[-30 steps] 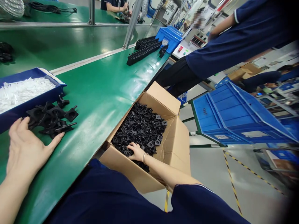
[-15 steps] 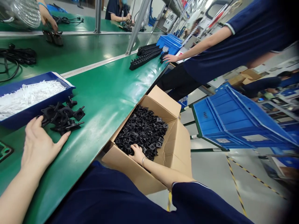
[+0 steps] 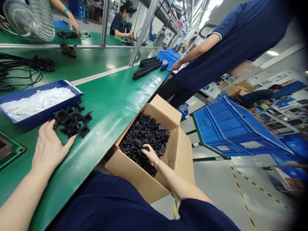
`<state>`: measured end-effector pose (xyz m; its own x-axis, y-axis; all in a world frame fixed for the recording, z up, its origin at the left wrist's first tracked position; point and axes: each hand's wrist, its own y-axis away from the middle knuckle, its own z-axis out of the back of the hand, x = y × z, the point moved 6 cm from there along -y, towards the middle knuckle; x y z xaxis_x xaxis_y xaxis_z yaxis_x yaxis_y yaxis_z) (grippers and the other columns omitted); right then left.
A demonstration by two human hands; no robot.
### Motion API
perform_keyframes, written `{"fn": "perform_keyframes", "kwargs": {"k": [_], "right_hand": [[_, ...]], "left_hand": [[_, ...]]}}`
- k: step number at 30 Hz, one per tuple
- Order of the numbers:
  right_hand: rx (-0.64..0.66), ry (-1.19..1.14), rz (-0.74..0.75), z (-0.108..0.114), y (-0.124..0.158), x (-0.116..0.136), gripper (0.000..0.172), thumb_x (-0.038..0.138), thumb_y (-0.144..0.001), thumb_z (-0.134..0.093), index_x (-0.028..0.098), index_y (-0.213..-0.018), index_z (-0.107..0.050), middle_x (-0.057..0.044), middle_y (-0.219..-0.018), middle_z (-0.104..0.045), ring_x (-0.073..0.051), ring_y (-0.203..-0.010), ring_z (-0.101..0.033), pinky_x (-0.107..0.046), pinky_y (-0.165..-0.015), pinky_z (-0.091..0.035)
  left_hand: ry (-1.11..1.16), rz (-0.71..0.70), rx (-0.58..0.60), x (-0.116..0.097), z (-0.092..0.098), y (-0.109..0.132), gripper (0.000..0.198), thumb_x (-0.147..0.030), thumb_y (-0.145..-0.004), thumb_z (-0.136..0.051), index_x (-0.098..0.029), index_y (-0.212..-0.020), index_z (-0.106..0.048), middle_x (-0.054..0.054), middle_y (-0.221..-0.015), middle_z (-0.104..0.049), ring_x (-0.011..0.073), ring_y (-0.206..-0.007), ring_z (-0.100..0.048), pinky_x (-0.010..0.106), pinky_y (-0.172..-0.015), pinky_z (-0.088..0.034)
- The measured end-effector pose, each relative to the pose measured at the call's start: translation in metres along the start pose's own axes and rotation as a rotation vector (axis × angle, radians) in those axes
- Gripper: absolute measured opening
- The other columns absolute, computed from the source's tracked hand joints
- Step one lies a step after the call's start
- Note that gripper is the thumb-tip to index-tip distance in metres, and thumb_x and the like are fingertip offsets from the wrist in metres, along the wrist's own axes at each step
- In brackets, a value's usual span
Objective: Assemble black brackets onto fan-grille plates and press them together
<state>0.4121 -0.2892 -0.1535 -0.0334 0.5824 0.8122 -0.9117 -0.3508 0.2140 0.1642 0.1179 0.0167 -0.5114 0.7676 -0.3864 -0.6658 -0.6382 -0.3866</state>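
Observation:
On the green tabletop (image 3: 103, 106), my left hand (image 3: 49, 144) rests with thumb and fingers spread around the near side of a small heap of black plastic parts (image 3: 71, 119). These have square flanges with a round hole and a short stem. My right hand (image 3: 151, 155) reaches into an open cardboard box (image 3: 139, 179) beside the table edge. Its fingers curl over black plastic parts (image 3: 144, 130) of the same kind, which fill much of the box; the fingertips are partly hidden among them. Behind the left-hand heap sits a blue tray (image 3: 31, 120) of small white strips (image 3: 39, 101).
Rows of black parts (image 3: 146, 69) and a blue bin (image 3: 168, 57) stand farther along the table, near a standing co-worker (image 3: 204, 64). Black cables (image 3: 26, 67) and a glass lamp shade (image 3: 40, 19) are at left. Large blue crates (image 3: 231, 125) stand right of the box.
My right hand has shifted right within the box, over the parts. My left hand stays at the heap, where one part now lies flatter. A co-worker's hand has left the metallic pieces across the table.

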Motion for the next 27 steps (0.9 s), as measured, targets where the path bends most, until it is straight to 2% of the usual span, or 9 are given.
{"fn": "perform_keyframes", "kwargs": {"k": [3,5,7,9,11,15,17,20,27], "right_hand": [[-0.057,-0.139,0.074,0.027,-0.014,0.052,0.033,0.044,-0.094,-0.057,0.016,-0.111,-0.055,0.001,-0.081,-0.06,-0.009,-0.059,-0.057,-0.023,-0.053,-0.051],[-0.067,-0.228,0.183,0.038,-0.025,0.104,0.04,0.05,-0.088,-0.06,0.021,-0.114,-0.05,0.003,-0.079,-0.058,-0.011,-0.057,-0.056,-0.025,-0.051,-0.05],[-0.044,-0.302,0.318,0.035,-0.036,0.164,0.044,0.052,-0.083,-0.063,0.026,-0.115,-0.047,0.001,-0.089,-0.061,-0.014,-0.065,-0.06,-0.028,-0.058,-0.053],[0.011,-0.347,0.456,0.014,-0.042,0.223,0.043,0.048,-0.08,-0.067,0.027,-0.113,-0.048,-0.002,-0.104,-0.062,-0.017,-0.082,-0.063,-0.031,-0.071,-0.055],[0.09,-0.35,0.583,-0.026,-0.042,0.276,0.04,0.043,-0.077,-0.071,0.027,-0.108,-0.052,-0.002,-0.11,-0.061,-0.019,-0.093,-0.063,-0.033,-0.082,-0.053],[0.26,-0.268,0.799,-0.12,-0.031,0.345,0.034,0.036,-0.071,-0.075,0.024,-0.099,-0.062,-0.003,-0.106,-0.064,-0.022,-0.103,-0.061,-0.039,-0.1,-0.046],[0.314,-0.233,0.872,-0.154,-0.026,0.36,0.034,0.035,-0.072,-0.074,0.024,-0.102,-0.064,-0.005,-0.115,-0.064,-0.024,-0.115,-0.058,-0.041,-0.108,-0.04],[0.329,-0.206,0.905,-0.177,-0.027,0.36,0.039,0.04,-0.081,-0.067,0.024,-0.116,-0.062,-0.008,-0.135,-0.056,-0.024,-0.13,-0.048,-0.042,-0.115,-0.033],[0.181,-0.183,0.743,-0.163,-0.03,0.31,0.046,0.046,-0.099,-0.038,0.02,-0.137,-0.042,-0.014,-0.143,-0.044,-0.024,-0.138,-0.038,-0.051,-0.119,-0.026]], "left_hand": [[0.008,0.0,0.008,0.002,-0.003,0.001,0.094,-0.052,-0.081,-0.062,-0.004,-0.149,-0.019,0.028,-0.149,-0.032,0.0414,-0.141,-0.033,0.055,-0.112,-0.035],[0.012,0.009,0.017,0.003,-0.006,0.003,0.097,-0.057,-0.08,-0.062,-0.005,-0.149,-0.019,0.029,-0.148,-0.032,0.0423,-0.141,-0.033,0.056,-0.111,-0.036],[0.014,0.028,0.026,0.003,-0.007,0.004,0.103,-0.063,-0.076,-0.065,-0.006,-0.149,-0.019,0.029,-0.149,-0.031,0.0431,-0.141,-0.032,0.057,-0.111,-0.037],[0.013,0.046,0.038,0.003,-0.007,0.005,0.109,-0.066,-0.072,-0.068,-0.007,-0.149,-0.019,0.03,-0.151,-0.029,0.0434,-0.142,-0.032,0.057,-0.111,-0.037],[0.012,0.063,0.056,0.002,-0.006,0.007,0.113,-0.068,-0.07,-0.069,-0.008,-0.149,-0.017,0.03,-0.153,-0.026,0.0435,-0.142,-0.031,0.057,-0.111,-0.037],[0.014,0.089,0.07,0.002,-0.007,0.012,0.119,-0.072,-0.066,-0.07,-0.012,-0.151,-0.011,0.029,-0.157,-0.02,0.044,-0.143,-0.03,0.059,-0.11,-0.038],[0.013,0.094,0.048,0.002,-0.008,0.014,0.122,-0.071,-0.065,-0.072,-0.013,-0.151,-0.008,0.029,-0.157,-0.017,0.0449,-0.143,-0.029,0.059,-0.108,-0.04],[-0.002,0.088,0.009,0.001,-0.01,0.016,0.123,-0.069,-0.065,-0.074,-0.014,-0.151,-0.006,0.029,-0.158,-0.015,0.0457,-0.143,-0.03,0.06,-0.108,-0.04],[-0.036,0.126,-0.043,-0.005,-0.014,0.011,0.109,-0.064,-0.074,-0.07,-0.012,-0.151,-0.012,0.032,-0.157,-0.018,0.0462,-0.14,-0.035,0.059,-0.106,-0.043]]}}
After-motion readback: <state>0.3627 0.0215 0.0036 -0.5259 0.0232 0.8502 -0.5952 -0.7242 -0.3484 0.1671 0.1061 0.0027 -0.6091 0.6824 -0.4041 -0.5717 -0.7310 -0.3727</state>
